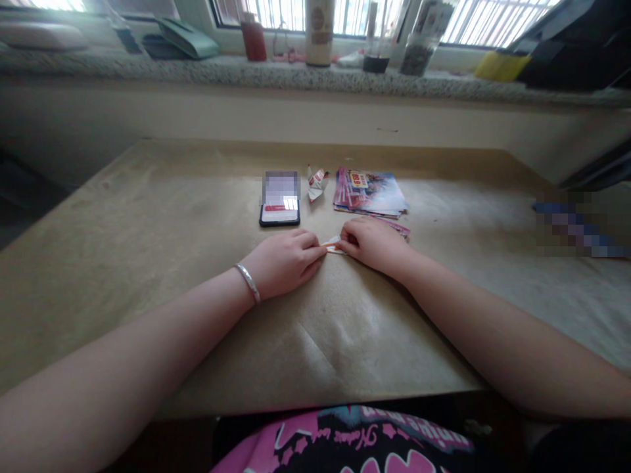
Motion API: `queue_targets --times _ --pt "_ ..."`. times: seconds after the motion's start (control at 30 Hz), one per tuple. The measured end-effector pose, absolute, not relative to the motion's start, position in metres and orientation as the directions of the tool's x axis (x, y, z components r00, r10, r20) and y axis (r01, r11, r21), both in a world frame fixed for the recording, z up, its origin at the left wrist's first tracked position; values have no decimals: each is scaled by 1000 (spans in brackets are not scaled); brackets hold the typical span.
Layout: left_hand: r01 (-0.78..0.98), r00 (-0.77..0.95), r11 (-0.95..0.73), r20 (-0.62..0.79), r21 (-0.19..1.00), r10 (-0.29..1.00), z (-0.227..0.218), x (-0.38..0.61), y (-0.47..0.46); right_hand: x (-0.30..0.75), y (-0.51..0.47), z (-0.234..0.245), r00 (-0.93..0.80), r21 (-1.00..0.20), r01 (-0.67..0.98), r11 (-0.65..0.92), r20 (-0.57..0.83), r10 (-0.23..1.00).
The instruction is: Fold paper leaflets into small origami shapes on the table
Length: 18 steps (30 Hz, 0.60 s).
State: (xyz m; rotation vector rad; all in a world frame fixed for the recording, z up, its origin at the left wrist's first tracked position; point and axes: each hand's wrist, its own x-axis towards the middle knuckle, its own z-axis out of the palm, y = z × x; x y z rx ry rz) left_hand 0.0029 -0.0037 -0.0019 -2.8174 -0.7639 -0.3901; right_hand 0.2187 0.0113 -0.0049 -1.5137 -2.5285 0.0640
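A small folded piece of paper [333, 245], white with an orange-red strip, lies on the table between my hands. My left hand [290, 259], a silver bangle at its wrist, holds the paper's left end with its fingers closed together. On the other end, my right hand [371, 242] pinches the paper between thumb and curled fingers and hides part of it. Just beyond them stands a folded paper crane [317, 183], white with red print. To its left lies a phone [280, 213], its screen partly blurred out.
A stack of colourful printed sheets [377, 192] lies behind my right hand, with a pink-edged piece [397, 228] nearer. A blurred blue item [582, 230] is at the table's [197, 197] right. Bottles and jars stand on the granite windowsill [276, 77].
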Motion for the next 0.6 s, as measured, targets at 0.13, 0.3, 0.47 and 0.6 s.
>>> queue_targets --times 0.13,0.3,0.47,0.6 --pt "524 834 -839 288 -146 471 0 4 -4 218 11 -4 -458 -125 872 474 134 879" --pt "526 840 -830 269 -186 472 2 4 -5 216 11 -2 -453 -111 877 468 135 881" --pt "527 838 -829 278 -188 470 1 2 -3 216 10 -1 -456 -112 876 469 124 881" --pt "519 843 -836 269 -177 467 1 1 -2 217 10 -2 -453 -111 877 467 129 882"
